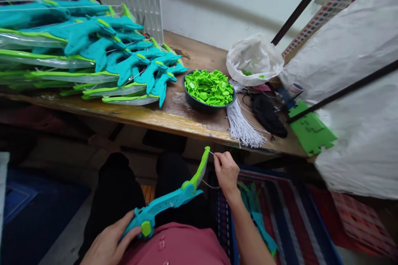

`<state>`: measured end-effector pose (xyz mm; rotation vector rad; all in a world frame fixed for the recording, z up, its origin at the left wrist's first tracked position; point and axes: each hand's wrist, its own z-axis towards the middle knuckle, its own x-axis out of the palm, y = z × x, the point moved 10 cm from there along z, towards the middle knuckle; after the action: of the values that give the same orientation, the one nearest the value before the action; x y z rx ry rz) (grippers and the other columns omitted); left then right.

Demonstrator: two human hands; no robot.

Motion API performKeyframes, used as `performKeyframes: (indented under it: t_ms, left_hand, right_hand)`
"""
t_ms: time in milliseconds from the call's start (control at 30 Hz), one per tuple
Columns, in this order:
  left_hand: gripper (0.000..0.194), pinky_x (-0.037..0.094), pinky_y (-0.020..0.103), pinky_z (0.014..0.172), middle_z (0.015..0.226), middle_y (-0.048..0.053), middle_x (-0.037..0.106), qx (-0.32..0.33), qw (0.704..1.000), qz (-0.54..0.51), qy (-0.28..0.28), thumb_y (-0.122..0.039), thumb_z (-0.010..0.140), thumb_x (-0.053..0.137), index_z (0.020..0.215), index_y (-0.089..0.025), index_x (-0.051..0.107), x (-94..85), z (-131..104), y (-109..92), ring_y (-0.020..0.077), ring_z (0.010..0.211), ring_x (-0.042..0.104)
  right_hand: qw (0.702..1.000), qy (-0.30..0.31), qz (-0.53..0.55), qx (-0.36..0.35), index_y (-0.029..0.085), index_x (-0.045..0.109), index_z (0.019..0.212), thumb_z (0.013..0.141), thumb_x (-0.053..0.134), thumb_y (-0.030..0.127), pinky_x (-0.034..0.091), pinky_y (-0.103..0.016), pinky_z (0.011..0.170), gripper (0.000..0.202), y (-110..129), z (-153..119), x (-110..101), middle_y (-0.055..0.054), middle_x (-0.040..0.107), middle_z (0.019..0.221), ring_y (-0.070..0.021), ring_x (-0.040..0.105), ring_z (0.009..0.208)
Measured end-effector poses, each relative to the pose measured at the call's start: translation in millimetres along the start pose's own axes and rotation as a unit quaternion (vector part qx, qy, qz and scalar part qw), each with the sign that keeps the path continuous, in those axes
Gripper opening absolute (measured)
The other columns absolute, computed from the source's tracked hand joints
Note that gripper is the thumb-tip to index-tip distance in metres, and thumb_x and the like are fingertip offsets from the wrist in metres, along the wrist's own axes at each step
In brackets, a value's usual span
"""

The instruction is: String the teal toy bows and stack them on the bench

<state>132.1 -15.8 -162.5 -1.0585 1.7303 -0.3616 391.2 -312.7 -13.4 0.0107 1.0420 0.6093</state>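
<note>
A teal toy bow [169,203] with a lime-green limb lies slantwise over my lap, its green tip pointing up and away. My left hand [108,238] is closed around its near teal end, thumb beside a green button-like piece. At the far tip, my right hand [226,172] pinches a thin white string [212,153] that runs to the green tip. A loop of the string [211,185] hangs slack below that limb. On the bench, a dark bowl [199,105] holds a heap of small green plastic parts [209,87].
Stacked toy bows [102,45] cover the left of the wooden bench [174,120]. A bundle of white strings [244,126] hangs over its edge, beside a white plastic bag [255,58], a black pouch [268,114] and a green foam mat piece [312,128]. More bows [261,227] lie low at right.
</note>
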Motion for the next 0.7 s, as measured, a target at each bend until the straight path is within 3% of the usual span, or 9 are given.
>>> performKeyframes:
  t_ms: [200,467,700]
  left_hand:
    - [0.051,0.059,0.040,0.099,0.127,0.003,0.074,0.031,0.999,0.018,-0.035,-0.053,0.089,0.051,0.125,-0.025,0.074,-9.6,-2.2,-14.7,0.0327,0.120,0.070]
    - [0.048,0.062,0.042,0.094,0.120,0.004,0.077,0.045,0.997,0.006,-0.055,-0.052,0.089,0.055,0.122,-0.025,0.075,-11.2,-4.3,-7.5,0.0335,0.113,0.073]
    - [0.046,0.062,0.039,0.093,0.123,0.001,0.076,0.056,0.996,0.017,-0.067,-0.052,0.090,0.056,0.123,-0.027,0.075,-12.8,-7.8,-13.0,0.0324,0.115,0.072]
  right_hand:
    - [1.000,0.000,-0.013,-0.018,0.018,0.072,0.091,0.106,0.047,0.028,0.039,-0.027,0.068,0.031,1.1,9.6,6.1,-0.002,0.061,0.079,-0.0148,0.059,0.071]
    - [0.999,0.014,-0.031,-0.028,0.019,0.072,0.089,0.104,0.049,0.023,0.038,-0.026,0.068,0.028,5.9,12.3,15.2,-0.002,0.061,0.080,-0.0143,0.058,0.071]
    - [0.997,0.035,-0.062,-0.040,0.018,0.067,0.080,0.100,0.051,0.017,0.034,-0.028,0.067,0.026,10.6,16.0,15.5,-0.003,0.059,0.080,-0.0153,0.054,0.072]
